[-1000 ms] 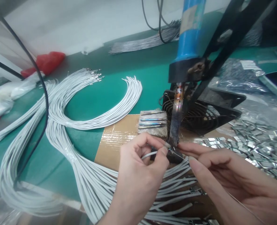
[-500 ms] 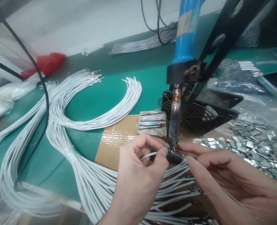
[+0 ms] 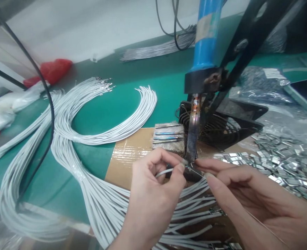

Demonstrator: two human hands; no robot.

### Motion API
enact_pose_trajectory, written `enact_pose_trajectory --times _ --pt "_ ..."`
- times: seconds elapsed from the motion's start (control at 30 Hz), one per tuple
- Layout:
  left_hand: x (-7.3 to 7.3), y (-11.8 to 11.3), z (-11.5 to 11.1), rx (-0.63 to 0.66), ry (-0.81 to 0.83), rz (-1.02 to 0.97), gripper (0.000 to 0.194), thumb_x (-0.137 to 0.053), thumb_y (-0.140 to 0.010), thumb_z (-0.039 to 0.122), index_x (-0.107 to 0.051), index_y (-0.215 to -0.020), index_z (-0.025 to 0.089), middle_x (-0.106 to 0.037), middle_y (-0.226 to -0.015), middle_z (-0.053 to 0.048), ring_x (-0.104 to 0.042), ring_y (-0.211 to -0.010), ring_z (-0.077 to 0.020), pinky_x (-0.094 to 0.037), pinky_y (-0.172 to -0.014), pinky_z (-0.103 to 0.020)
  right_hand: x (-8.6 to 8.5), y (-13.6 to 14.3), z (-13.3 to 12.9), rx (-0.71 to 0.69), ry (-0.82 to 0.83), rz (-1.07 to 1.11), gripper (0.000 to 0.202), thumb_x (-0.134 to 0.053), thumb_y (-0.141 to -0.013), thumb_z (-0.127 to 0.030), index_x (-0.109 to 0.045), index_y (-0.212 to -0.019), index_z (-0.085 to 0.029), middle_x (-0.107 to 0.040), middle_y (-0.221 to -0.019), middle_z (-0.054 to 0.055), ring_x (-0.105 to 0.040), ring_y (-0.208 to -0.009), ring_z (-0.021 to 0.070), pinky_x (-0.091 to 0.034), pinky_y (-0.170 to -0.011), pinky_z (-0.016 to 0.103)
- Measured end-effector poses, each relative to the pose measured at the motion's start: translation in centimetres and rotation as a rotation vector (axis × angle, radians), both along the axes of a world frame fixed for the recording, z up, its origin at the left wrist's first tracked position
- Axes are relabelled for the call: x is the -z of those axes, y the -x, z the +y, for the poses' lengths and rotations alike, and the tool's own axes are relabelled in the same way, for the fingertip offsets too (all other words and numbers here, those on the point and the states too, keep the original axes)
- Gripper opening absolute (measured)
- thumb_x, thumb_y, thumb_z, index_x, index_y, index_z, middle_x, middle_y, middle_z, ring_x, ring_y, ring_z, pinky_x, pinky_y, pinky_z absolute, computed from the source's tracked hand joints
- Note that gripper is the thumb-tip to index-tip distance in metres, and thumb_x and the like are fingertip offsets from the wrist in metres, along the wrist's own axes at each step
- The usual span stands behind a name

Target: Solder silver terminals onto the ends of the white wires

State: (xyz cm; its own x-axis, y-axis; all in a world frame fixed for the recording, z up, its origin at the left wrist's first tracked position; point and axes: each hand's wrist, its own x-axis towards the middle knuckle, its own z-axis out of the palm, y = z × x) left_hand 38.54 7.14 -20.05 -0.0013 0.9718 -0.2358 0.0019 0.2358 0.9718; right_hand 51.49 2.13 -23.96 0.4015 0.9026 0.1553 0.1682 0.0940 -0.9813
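Observation:
My left hand (image 3: 155,198) is closed, with thumb and forefinger pinching a white cable (image 3: 164,172) near its end. That end sits right under the tip of a blue-handled soldering iron (image 3: 192,147), which is fixed pointing down. Between the thumb and fingers of my right hand (image 3: 252,194) runs a thin solder wire (image 3: 197,172), its end reaching the iron tip. A small shiny piece shows at the cable end, partly hidden by my fingertips. I cannot tell whether my right forefinger also touches it.
A bundle of white cables (image 3: 103,198) passes beneath my left hand. Several metal rods lie on a grey block (image 3: 169,139) beside the iron. A black fan (image 3: 221,128) stands behind it. Loose metal pieces (image 3: 278,159) cover the right side. A black cord (image 3: 51,114) hangs at left.
My right thumb and the solder wire have shifted very slightly left, toward the iron tip. My left hand keeps its pinch on the cable, almost still.

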Motion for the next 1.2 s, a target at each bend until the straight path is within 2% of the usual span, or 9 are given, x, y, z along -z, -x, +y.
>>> enact_pose_trajectory --times 0.13,0.37,0.53,0.7,0.87,0.97,1.2 --pt "-0.1 -0.1 0.0 -0.010 0.017 0.013 0.015 -0.073 -0.077 0.010 -0.066 -0.066 0.018 -0.071 -0.079 0.000 -0.065 -0.072 -0.0103 -0.049 -0.060 -0.016 -0.3 0.4 0.1 0.066 0.020 0.039 0.017 -0.079 -0.085 -0.031 -0.067 -0.074 -0.027 -0.081 -0.097 -0.004 -0.079 -0.082 0.0099 -0.058 -0.084 0.006" --pt "-0.2 -0.1 -0.1 -0.014 0.018 0.015 0.015 -0.072 -0.077 0.010 -0.066 -0.066 0.018 -0.071 -0.080 0.000 -0.063 -0.071 -0.0100 -0.048 -0.059 -0.016 -0.9 1.1 -0.1 0.120 0.082 0.110 0.017 -0.081 -0.081 -0.030 -0.067 -0.071 -0.026 -0.080 -0.098 -0.003 -0.079 -0.081 0.0127 -0.060 -0.085 0.011" --pt "-0.2 -0.1 -0.2 -0.021 0.011 0.032 0.015 -0.073 -0.077 0.010 -0.066 -0.067 0.018 -0.071 -0.079 0.000 -0.062 -0.071 -0.0096 -0.047 -0.057 -0.015 -0.8 0.8 -0.1 0.106 0.063 0.084 0.015 -0.080 -0.082 -0.028 -0.068 -0.074 -0.026 -0.081 -0.101 -0.003 -0.080 -0.082 0.0128 -0.060 -0.084 0.010" --pt "0.1 0.0 -0.2 -0.003 -0.016 0.003 0.017 -0.071 -0.079 0.007 -0.066 -0.067 0.018 -0.072 -0.079 0.002 -0.066 -0.073 -0.0078 -0.051 -0.063 -0.010 -0.1 0.3 -0.1 0.007 -0.003 -0.003 0.011 -0.078 -0.085 -0.023 -0.069 -0.080 -0.026 -0.081 -0.105 -0.003 -0.081 -0.087 0.0148 -0.061 -0.084 0.012" --pt "0.3 0.2 -0.1 0.015 -0.029 -0.025 0.018 -0.070 -0.081 0.005 -0.067 -0.068 0.018 -0.073 -0.079 0.003 -0.068 -0.073 -0.0060 -0.052 -0.064 -0.007 -0.1 0.0 -0.1 0.029 -0.010 -0.037 0.014 -0.076 -0.087 -0.024 -0.067 -0.076 -0.026 -0.081 -0.100 -0.005 -0.080 -0.081 0.0108 -0.059 -0.082 0.006" --pt "0.4 0.3 -0.1 0.022 -0.025 -0.033 0.018 -0.071 -0.082 0.005 -0.067 -0.069 0.018 -0.073 -0.079 0.003 -0.069 -0.074 -0.0059 -0.052 -0.064 -0.007 -0.2 -0.2 -0.1 -0.010 -0.004 -0.057 0.013 -0.076 -0.088 -0.023 -0.067 -0.078 -0.027 -0.081 -0.102 -0.005 -0.080 -0.084 0.0112 -0.059 -0.083 0.007" --pt "0.4 0.3 -0.3 0.022 -0.040 -0.026 0.018 -0.072 -0.081 0.004 -0.068 -0.068 0.017 -0.073 -0.078 0.003 -0.068 -0.072 -0.0050 -0.051 -0.064 -0.005 -0.2 0.0 -0.2 0.026 -0.019 -0.029 0.014 -0.078 -0.086 -0.025 -0.068 -0.077 -0.026 -0.081 -0.100 -0.004 -0.080 -0.082 0.0125 -0.061 -0.083 0.009"
